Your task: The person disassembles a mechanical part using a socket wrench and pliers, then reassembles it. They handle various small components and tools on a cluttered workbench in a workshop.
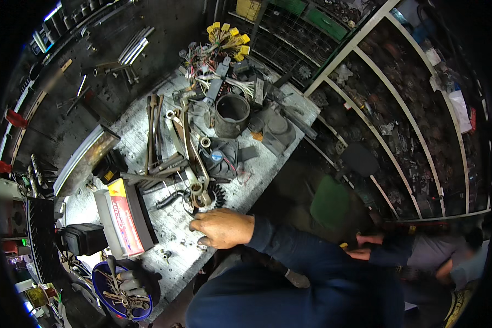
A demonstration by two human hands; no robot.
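Note:
My right hand (222, 227) reaches in over the near edge of the workbench (175, 235), its fingers curled and pointing left. What lies between the fingertips, if anything, is hidden. Just beyond the knuckles are a coiled black cable (217, 195) and the ring ends of metal wrenches (199, 170). A black-handled tool (168, 201) rests to the left of the fingers. Small metal parts (167, 254) are scattered on the bench beside the hand. My left hand does not show.
A red-and-white box (124, 221) stands on the left, above a blue bowl (123, 317) of tools. Farther back are a dark metal cylinder (232, 116) and yellow connectors with wires (227, 38). Shelves of parts (410, 109) line the right; another person (432, 254) is low at right.

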